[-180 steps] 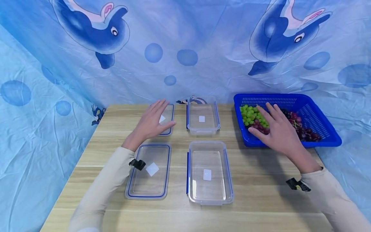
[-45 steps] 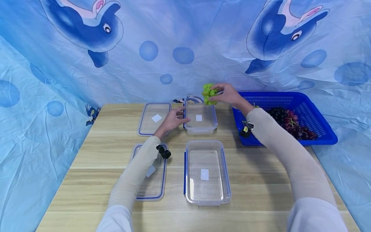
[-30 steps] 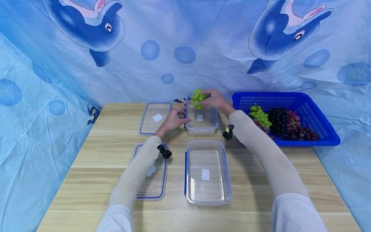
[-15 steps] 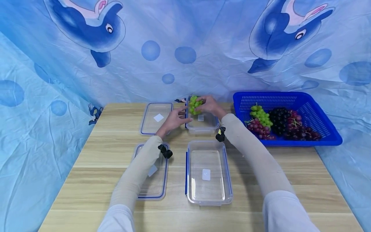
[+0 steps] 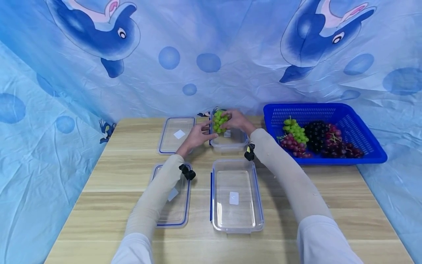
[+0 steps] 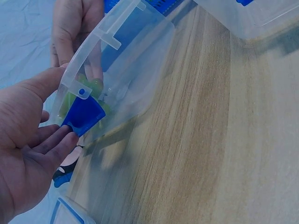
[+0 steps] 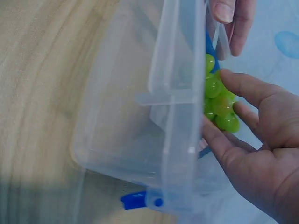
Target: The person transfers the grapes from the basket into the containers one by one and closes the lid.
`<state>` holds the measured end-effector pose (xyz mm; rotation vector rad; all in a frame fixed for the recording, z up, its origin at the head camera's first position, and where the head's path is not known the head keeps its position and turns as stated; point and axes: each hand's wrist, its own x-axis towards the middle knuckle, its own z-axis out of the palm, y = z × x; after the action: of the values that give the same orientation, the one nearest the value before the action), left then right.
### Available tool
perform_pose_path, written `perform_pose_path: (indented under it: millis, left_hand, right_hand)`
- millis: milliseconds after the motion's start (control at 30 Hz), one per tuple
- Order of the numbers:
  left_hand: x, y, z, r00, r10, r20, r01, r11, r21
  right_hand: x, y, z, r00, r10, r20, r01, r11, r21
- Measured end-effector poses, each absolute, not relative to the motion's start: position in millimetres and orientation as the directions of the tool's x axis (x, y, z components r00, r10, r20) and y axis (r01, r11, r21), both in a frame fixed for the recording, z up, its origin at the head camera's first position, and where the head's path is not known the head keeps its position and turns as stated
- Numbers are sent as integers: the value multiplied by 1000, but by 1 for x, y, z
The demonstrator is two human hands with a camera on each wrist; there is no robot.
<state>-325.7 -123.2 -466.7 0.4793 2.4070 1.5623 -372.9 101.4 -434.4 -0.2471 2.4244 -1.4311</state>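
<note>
My right hand [image 5: 238, 121] pinches a bunch of green grapes [image 5: 219, 121] between thumb and fingers, low inside the far clear plastic container [image 5: 230, 146]. In the right wrist view the green grapes [image 7: 225, 105] show behind the container's wall, between the fingers. At that container's left side, my left hand [image 5: 197, 136] holds the edge. The left wrist view shows its thumb at the rim and its fingertips against the blue latch [image 6: 86, 114]. Whether the grapes touch the container's floor is hard to tell.
A blue basket [image 5: 369, 146] at the right holds green, red and black grapes [image 5: 316, 135]. A second clear container [image 5: 237, 220] stands in front. Two blue-edged lids [image 5: 174, 145] lie at the left, the nearer one partly under my left sleeve. A dolphin-print cloth hangs behind the table.
The right hand has carried the green grapes leftward from the basket and down into the far container. Since 1.5 s ago my left hand has stayed at the container's side.
</note>
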Motion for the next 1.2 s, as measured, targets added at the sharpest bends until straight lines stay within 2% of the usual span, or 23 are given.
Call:
perform_pose_path:
  millis: [267,600,767,867,1000,1200]
  left_hand:
    - [-325,-124,-467,-918,397,19,180,373,910]
    - [-324,-124,-465,-919,394,17,174,368,913]
    - [-324,-123,-466,-919,394,-1,160,374,914]
    - [-323,-123,-466,-923,386,3,160,375,913]
    - [-322,-122,-466,-924,383,2,159,378,912]
    - [-322,-122,-467,-924,383,-3,160,392,906]
  right_hand:
    - [-369,109,-414,-931,-323,-173,-78,635,-768]
    - [-364,123,-393,-917,-363,-167,-104,620,-778]
    - [-353,131,-380,-912,-401,-87,-166,556,-815]
    - [-345,137,-369,-910,-414,-34,-184,474,-861]
    - [-331,151,-352,-913,-408,-4,-164,377,-912]
    - [-318,182,-332,-932,-362,33,-159,324,-932]
